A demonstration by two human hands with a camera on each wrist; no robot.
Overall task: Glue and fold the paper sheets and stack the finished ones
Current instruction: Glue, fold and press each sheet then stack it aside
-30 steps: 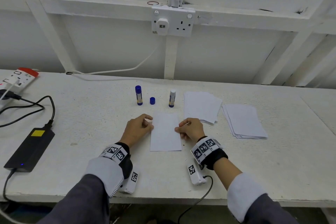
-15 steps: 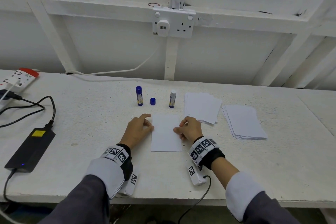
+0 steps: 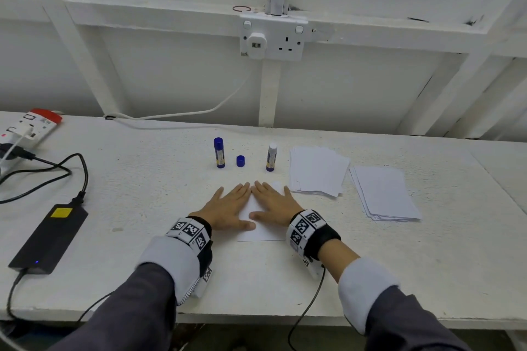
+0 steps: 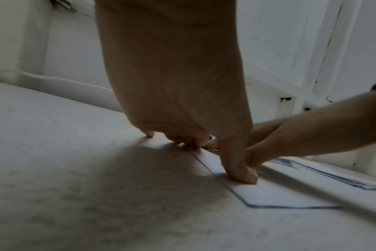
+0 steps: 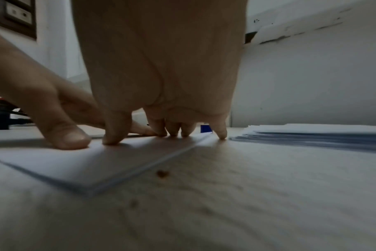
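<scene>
A folded white sheet (image 3: 261,232) lies flat on the table in front of me. My left hand (image 3: 228,206) and right hand (image 3: 273,204) both lie on it with straight, spread fingers, palms down, fingertips nearly meeting at its far edge. In the left wrist view my left thumb (image 4: 240,173) presses the sheet (image 4: 275,193) near its left edge. The right wrist view shows my right fingertips (image 5: 116,137) pressing the sheet (image 5: 79,163). Behind the hands stand a capped glue stick (image 3: 219,152), a loose blue cap (image 3: 240,161) and an uncapped glue stick (image 3: 271,157).
Two paper stacks lie to the right, one near (image 3: 316,171) and one farther right (image 3: 383,194). A black power brick (image 3: 48,236) with cables and a power strip (image 3: 25,128) occupy the left. A wall socket (image 3: 272,37) is behind the table (image 3: 142,194).
Both hands went from curled fingers at the sheet's side edges to flat, spread palms pressing on top of the sheet, meeting in the middle.
</scene>
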